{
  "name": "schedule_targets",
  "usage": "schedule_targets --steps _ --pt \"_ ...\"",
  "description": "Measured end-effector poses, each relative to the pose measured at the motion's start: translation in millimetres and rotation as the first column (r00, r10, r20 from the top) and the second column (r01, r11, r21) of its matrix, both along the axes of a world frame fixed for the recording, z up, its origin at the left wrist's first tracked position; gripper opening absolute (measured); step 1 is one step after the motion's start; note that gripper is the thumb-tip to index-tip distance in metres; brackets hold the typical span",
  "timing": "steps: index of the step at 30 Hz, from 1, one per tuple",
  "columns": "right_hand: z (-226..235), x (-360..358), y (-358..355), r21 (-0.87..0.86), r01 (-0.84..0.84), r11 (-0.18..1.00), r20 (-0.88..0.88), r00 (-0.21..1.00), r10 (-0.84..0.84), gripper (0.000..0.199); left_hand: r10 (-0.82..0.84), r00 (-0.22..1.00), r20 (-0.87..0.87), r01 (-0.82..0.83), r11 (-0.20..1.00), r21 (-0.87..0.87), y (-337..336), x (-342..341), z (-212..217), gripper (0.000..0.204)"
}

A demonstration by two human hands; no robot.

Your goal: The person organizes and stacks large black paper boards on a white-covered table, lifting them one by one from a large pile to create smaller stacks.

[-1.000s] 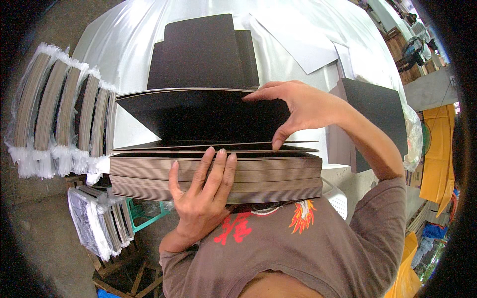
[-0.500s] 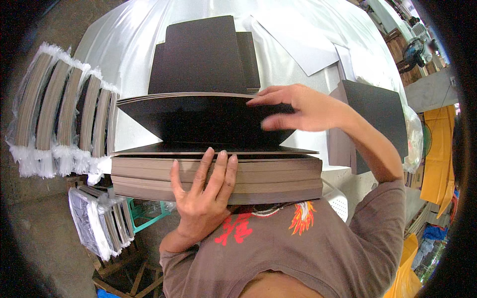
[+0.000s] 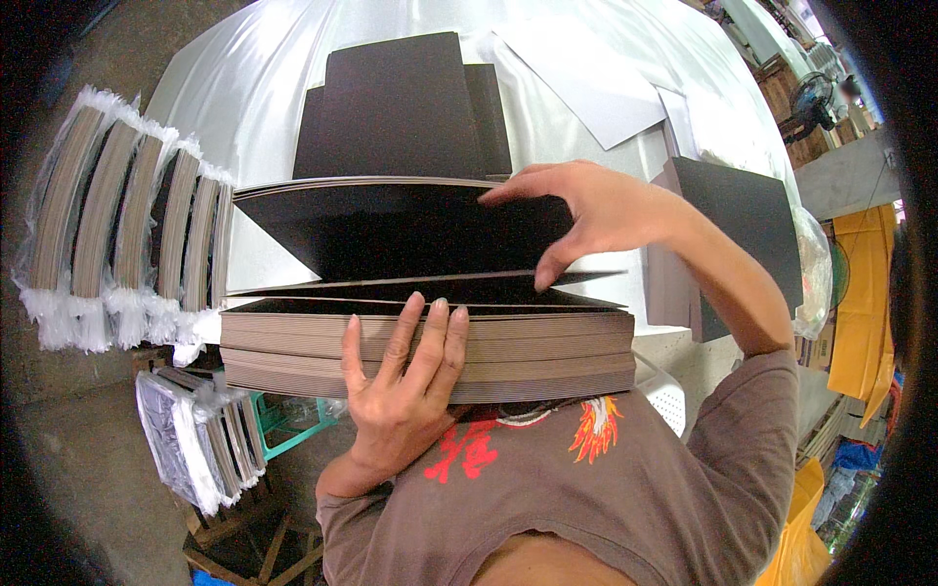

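A thick stack of black boards with grey-brown edges (image 3: 547, 356) stands against my shirt. My left hand (image 3: 401, 391) lies along its edges, fingers stretched out and slightly apart. Beyond it, several boards (image 3: 391, 225) lean away from me, fanned off the stack. My right hand (image 3: 596, 215) arches over their right side, open, with fingertips at the top edge of the leaning boards. Its thumb sits lower, against a loose board (image 3: 264, 287) that stands between the leaning ones and the stack. How far the fingers reach behind the boards is hidden.
Black boards (image 3: 396, 107) lie farther back on the white-covered table (image 3: 244, 73). Plastic-wrapped board bundles (image 3: 127, 210) stand at the left, with more wrapped bundles (image 3: 200, 439) lower down. Another black stack (image 3: 738, 234) and white sheets (image 3: 596, 88) are at the right.
One board has come up off the stack into the gap, near my right thumb. The right thumb has dropped lower. My left hand has stayed almost in place.
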State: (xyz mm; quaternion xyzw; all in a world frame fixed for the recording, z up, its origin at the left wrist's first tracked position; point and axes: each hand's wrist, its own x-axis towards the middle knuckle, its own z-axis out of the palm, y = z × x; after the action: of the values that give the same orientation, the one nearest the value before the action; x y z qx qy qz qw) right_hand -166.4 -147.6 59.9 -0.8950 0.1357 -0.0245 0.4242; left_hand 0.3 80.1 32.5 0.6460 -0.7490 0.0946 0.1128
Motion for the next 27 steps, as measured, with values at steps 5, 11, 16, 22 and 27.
schedule_targets --steps 5,11,16,22,27 --pt "-3.5 -5.8 -1.6 -0.08 -0.096 0.992 -0.003 0.995 0.097 0.043 0.018 0.999 -0.039 -0.017 0.999 0.029 -2.3 -1.6 4.7 0.047" --pt "1.6 -3.0 13.9 -0.145 -0.025 0.989 0.065 0.997 0.035 0.066 0.038 0.992 -0.122 -0.039 0.999 -0.005 -1.6 -1.6 4.6 0.046" --pt "-2.3 -2.1 -0.2 0.046 -0.043 0.998 0.052 0.998 0.041 0.049 0.016 1.0 -0.012 -0.016 1.0 -0.013 4.0 1.1 -1.2 0.048" --pt "0.1 -0.9 4.2 -0.004 0.006 1.0 -0.016 1.0 -0.006 0.048 0.065 0.998 -0.006 -0.065 0.998 0.02 0.9 -1.6 3.6 0.047" --pt "-2.6 1.0 11.4 -0.128 0.025 0.992 0.025 0.999 -0.022 0.078 0.056 0.998 -0.039 -0.055 0.998 0.019 -0.6 -1.0 3.3 0.044"
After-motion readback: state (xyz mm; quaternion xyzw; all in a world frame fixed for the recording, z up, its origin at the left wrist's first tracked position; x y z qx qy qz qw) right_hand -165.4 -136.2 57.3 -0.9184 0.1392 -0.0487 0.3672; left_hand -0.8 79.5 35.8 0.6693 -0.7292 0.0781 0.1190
